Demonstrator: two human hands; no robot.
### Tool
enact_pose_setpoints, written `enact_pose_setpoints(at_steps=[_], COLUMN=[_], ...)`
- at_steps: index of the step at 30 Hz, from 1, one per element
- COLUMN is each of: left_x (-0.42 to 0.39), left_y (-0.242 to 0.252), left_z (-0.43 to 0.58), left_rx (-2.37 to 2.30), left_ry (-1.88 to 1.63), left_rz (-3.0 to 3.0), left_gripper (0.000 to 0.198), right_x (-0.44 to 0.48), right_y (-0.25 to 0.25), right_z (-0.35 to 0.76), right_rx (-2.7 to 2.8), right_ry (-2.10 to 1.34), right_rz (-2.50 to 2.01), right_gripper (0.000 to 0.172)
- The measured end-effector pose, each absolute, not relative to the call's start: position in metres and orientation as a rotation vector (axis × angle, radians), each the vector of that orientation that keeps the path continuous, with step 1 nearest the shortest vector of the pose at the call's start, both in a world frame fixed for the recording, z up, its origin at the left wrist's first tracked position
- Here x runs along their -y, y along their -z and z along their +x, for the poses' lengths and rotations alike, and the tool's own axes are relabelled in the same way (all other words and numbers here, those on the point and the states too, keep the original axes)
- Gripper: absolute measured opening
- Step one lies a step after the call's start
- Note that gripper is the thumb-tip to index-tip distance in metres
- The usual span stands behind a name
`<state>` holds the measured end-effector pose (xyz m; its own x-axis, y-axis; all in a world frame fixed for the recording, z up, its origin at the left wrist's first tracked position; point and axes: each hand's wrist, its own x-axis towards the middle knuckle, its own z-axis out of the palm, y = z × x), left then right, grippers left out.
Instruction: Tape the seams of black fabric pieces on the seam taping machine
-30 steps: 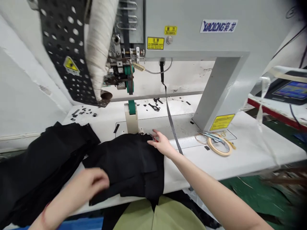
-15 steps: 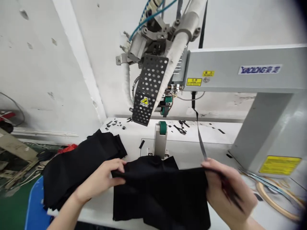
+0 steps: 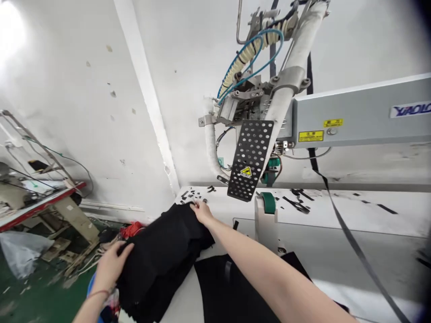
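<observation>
A stack of folded black fabric pieces [image 3: 161,251] lies on the left of the table, overhanging its edge. My left hand [image 3: 109,264] is at the stack's near left side, thumb and fingers closed on the edge of the top black fabric. Reaching across to the left, my right hand [image 3: 202,212] pinches the far corner of that same fabric. Under my right forearm another black fabric piece [image 3: 229,285] lies on the table, partly hidden by the arm. A long black tape [image 3: 353,244] runs from the machine down to the lower right, apart from both hands.
The seam-taping machine's arm [image 3: 357,121] crosses the right side. Its perforated black guard [image 3: 251,157] hangs above a green roller [image 3: 268,202] on a post. Black scraps [image 3: 298,204] litter the white table [image 3: 336,260]. Another workstation [image 3: 40,197] stands at far left.
My right hand has let go of the fabric and tape at the front and crossed left to the stack. My left hand has also shifted to the stack. The view has swung left.
</observation>
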<state>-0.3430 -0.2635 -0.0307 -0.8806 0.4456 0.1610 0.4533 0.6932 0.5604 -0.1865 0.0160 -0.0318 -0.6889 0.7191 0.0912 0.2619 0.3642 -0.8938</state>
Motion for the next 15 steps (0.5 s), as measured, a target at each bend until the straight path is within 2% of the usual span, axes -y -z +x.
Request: enact_pose_setpoints(at_steps=[4, 7, 9, 11, 12, 13, 15], left_x=[0.269, 0.277, 0.272, 0.255, 0.243, 0.229, 0.198], left_y=[0.074, 0.066, 0.048, 0.034, 0.031, 0.03, 0.034], left_z=[-0.362, -0.349, -0.32, -0.275, -0.249, -0.224, -0.177], left_rx=[2.927, 2.757, 2.483, 2.229, 2.174, 2.145, 2.163], left_ry=[0.871, 0.687, 0.589, 0.727, 0.81, 0.913, 1.017], left_rz=[-0.649, -0.591, -0.584, -0.79, -1.002, -1.226, -1.766], left_gripper=[0.048, 0.053, 0.045, 0.03, 0.021, 0.013, 0.014], right_x=[-0.01, -0.005, -0.002, -0.001, -0.002, -0.004, -0.012], right_y=[0.044, 0.044, 0.04, 0.039, 0.041, 0.044, 0.053], right_z=[-0.194, -0.173, -0.141, -0.093, -0.065, -0.036, 0.021], right_rx=[2.311, 2.331, 2.366, 2.489, 2.573, 2.626, 2.627], right_ry=[-1.14, -1.027, -0.975, -0.924, -0.888, -0.843, -0.752], right_rz=[-0.891, -0.941, -0.893, -0.726, -0.658, -0.689, -0.88], right_gripper=[0.008, 0.026, 0.032, 0.021, 0.012, 0.013, 0.008])
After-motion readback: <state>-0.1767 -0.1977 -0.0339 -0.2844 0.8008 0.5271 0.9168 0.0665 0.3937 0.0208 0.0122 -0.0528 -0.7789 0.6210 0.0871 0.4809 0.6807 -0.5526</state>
